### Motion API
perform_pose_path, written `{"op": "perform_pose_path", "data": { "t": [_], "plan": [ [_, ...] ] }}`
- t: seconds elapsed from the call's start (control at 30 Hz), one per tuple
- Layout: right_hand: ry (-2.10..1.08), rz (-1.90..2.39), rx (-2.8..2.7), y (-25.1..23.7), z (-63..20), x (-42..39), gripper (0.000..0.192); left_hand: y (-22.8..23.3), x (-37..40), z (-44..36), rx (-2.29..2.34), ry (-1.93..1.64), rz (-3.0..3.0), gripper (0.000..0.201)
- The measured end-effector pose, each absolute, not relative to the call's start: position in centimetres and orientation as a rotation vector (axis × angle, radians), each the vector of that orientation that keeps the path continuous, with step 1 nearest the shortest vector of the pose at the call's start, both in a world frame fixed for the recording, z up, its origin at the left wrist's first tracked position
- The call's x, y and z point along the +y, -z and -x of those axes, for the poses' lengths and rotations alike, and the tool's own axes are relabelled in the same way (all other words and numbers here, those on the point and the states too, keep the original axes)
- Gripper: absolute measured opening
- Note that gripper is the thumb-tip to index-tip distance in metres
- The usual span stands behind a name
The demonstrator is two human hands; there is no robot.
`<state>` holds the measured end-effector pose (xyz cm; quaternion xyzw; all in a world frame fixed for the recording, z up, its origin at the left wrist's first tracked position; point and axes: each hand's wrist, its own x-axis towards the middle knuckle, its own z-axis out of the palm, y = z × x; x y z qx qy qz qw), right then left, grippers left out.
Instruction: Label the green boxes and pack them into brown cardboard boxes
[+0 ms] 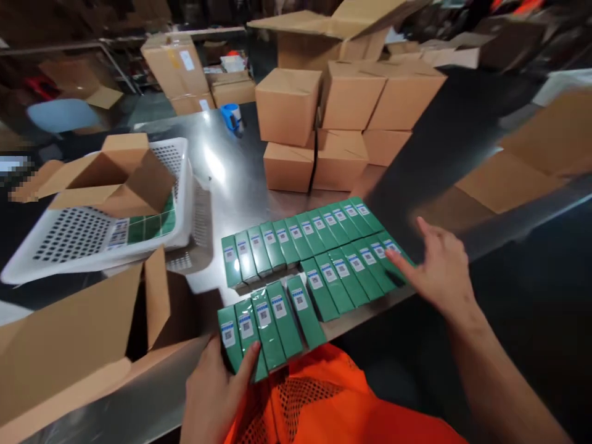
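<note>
Gripped in the left hand [217, 385], at the near edge of the shiny steel table [240, 185], is a fanned bundle of flat green cartons with white barcode labels [266, 327]; the thumb is pressed over the nearest carton and the fingers are hidden beneath, so the hand is closed on the bundle from its near end. Roughly five cartons are counted in that bundle, and their near ends are seen to overhang the table edge above the orange mesh vest [324, 394]. A slip is judged possible here: the cartons are held only at one end and are splayed, so the outer ones could slide out of the fan and drop off the edge onto the lap or floor. The right hand [439, 271] is held open with fingers spread, its fingertips touching the right end of the near row of green cartons lying on the table [351, 271]; nothing is clasped by it. A sideways push from that hand could be expected to skew the near row or knock its last carton off the table's corner, which lies just beside it. A far row of the same green cartons [300, 237] lies just behind, touching the near row. An open brown cardboard box [83, 333] stands just left of the held bundle, and a white perforated plastic basket [74, 237] sits beyond it.
</note>
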<state>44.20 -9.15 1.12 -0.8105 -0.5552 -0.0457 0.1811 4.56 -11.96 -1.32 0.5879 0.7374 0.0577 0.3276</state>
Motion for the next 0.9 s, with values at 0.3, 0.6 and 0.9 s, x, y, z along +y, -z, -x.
{"op": "perform_pose_path", "data": {
  "t": [0.3,0.6,0.9],
  "plan": [
    [-0.566,2.578,-1.583,0.1,-47.6,-5.5,0.075,0.0,-9.3,-8.2,1.94,-0.074,-1.686,0.063],
    [-0.367,1.948,-1.161,4.1,-46.6,-11.4,0.068,0.9,-13.9,-7.3,2.356,-0.487,-1.846,0.058],
    [-0.33,1.723,-1.399,7.8,-48.4,-12.4,0.086,5.1,-15.1,-7.4,2.135,-0.72,-1.744,0.031]
  ]
}}
